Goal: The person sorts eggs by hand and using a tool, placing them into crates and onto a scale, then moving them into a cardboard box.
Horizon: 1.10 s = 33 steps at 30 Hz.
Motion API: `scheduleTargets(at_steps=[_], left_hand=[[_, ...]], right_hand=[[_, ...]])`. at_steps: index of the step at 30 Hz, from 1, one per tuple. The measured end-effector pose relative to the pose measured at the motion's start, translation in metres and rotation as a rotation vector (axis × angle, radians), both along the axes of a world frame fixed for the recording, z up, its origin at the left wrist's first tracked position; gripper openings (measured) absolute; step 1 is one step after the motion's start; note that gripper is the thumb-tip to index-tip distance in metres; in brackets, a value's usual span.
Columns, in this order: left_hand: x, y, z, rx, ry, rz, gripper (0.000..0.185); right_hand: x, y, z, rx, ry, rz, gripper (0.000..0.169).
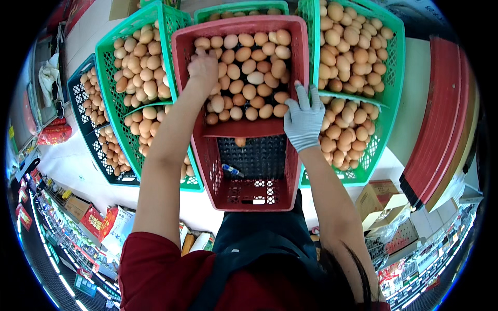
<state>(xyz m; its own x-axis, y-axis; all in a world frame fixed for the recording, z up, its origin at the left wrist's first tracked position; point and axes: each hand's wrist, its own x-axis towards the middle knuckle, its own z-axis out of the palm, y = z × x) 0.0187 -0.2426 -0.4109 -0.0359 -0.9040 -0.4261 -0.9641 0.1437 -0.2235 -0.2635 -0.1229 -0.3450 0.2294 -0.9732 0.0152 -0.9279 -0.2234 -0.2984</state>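
A red plastic crate (240, 129) stands in front of me, split by a red divider. Brown eggs (249, 91) lie loosely in its far compartment. The near compartment has a dark studded floor, with a single egg (240, 142) by the divider and a small blue-and-white item (232, 170). My bare left hand (203, 68) reaches in among the eggs at the far left; its fingertips are curled down, and whether they grip an egg is hidden. My right hand (305, 118), in a grey glove, rests on the crate's right rim with fingers spread, its thumb over the inside beside an egg.
Green crates full of eggs flank the red one, at left (111, 91) and right (395, 83). Another green crate (241, 6) is behind it. A dark blue crate (76, 83) holds eggs farther left. Cardboard boxes (375, 198) and stacked red boards (437, 120) are at right.
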Motion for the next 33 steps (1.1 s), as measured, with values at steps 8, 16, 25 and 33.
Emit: scheduleTargets(at_steps=[8,16,25,33], left_hand=[[0.012,-0.01,0.005,0.06,0.079,-0.12,0.04],[0.003,0.072,0.104,0.17,1.188,0.567,0.042],[0.067,0.26,0.172,0.547,2.135,1.509,0.051],[0.083,0.343,0.162,0.361,1.69,1.401,0.053]], right_hand=[[-0.002,0.003,-0.005,-0.04,-0.015,0.0,0.025],[-0.001,0.004,-0.01,-0.14,0.057,0.024,0.016],[0.083,0.103,0.024,0.283,-0.207,0.031,0.02],[0.201,0.275,-0.136,1.705,-1.221,-1.728,0.041]])
